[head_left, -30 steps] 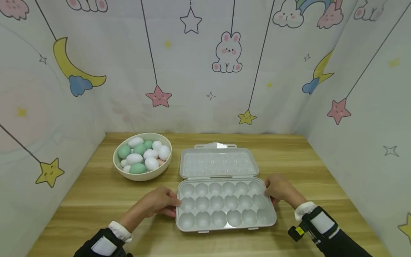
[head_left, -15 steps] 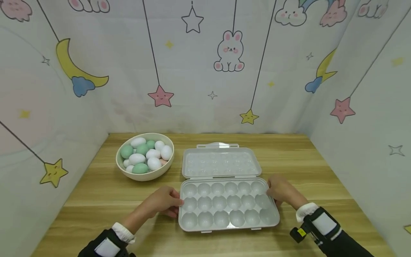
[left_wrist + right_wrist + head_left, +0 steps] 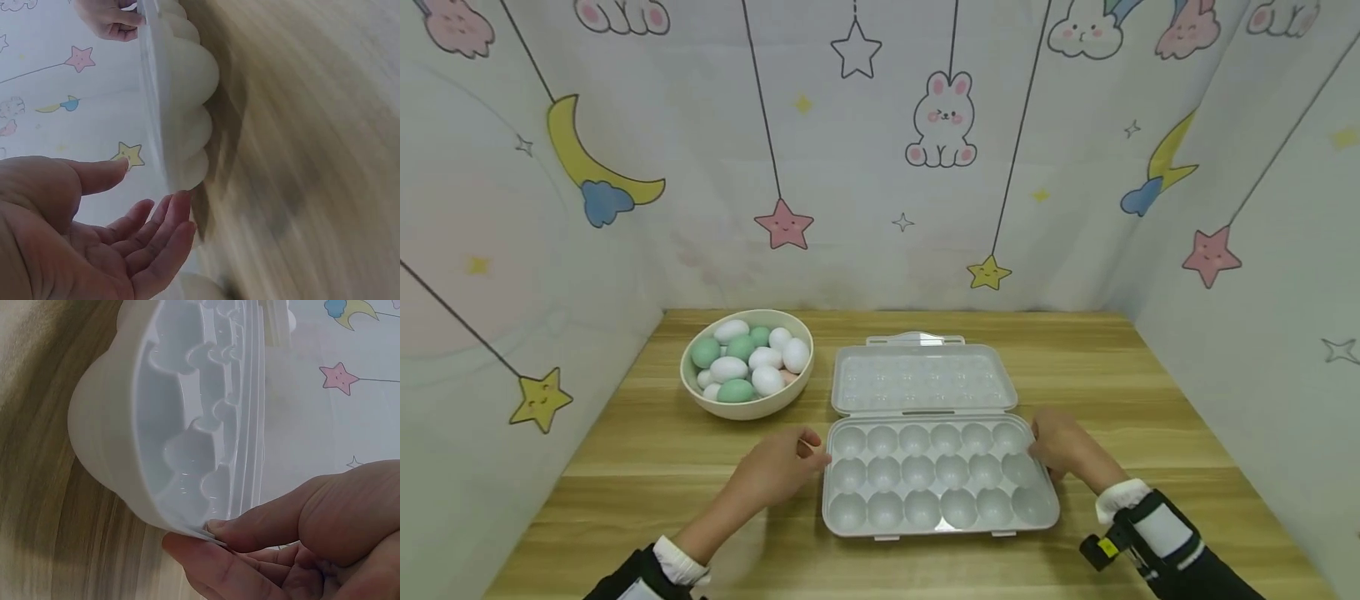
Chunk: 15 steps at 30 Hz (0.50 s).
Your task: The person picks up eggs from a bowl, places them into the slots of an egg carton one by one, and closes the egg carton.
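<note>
A translucent white plastic egg carton lies on the table with its lid folded back flat behind it. Rows of round hollows fill its base, and no eggs sit in them. My right hand pinches the carton's right rim; in the right wrist view the thumb is on top and the fingers are beneath. Beside the left edge is my left hand, holding nothing. The left wrist view shows its fingers loosely bent and apart from the thumb, close to the carton's side.
A cream bowl at the back left holds several white, green and pinkish eggs. Fabric walls printed with stars, moons and rabbits enclose the wooden table at the back and sides.
My left hand has let go of the carton's left edge and drawn slightly away. The right hand keeps its pinch on the rim. The head view has shifted a little.
</note>
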Each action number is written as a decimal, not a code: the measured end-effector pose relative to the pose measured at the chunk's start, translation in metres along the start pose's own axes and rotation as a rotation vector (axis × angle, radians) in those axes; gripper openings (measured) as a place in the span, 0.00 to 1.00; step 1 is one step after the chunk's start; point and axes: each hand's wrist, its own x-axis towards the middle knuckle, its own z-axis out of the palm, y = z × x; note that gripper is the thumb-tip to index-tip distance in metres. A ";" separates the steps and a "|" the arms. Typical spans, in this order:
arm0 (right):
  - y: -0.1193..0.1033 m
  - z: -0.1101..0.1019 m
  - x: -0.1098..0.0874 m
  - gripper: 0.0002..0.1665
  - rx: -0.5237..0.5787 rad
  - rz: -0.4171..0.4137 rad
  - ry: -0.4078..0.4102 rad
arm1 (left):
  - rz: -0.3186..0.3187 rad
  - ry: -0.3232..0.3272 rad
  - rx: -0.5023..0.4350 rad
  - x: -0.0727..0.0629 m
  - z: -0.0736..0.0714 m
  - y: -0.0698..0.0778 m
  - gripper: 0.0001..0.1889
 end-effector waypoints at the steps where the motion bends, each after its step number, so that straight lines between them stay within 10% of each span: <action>1: 0.000 0.000 -0.001 0.07 0.000 -0.008 0.006 | 0.023 0.029 0.031 -0.002 -0.004 0.003 0.15; 8: 0.001 0.003 -0.003 0.07 -0.030 -0.034 0.021 | 0.258 0.173 0.130 0.001 -0.038 0.023 0.19; 15: 0.001 0.005 -0.005 0.10 -0.025 -0.082 0.058 | 0.361 0.268 0.291 0.038 -0.082 0.028 0.24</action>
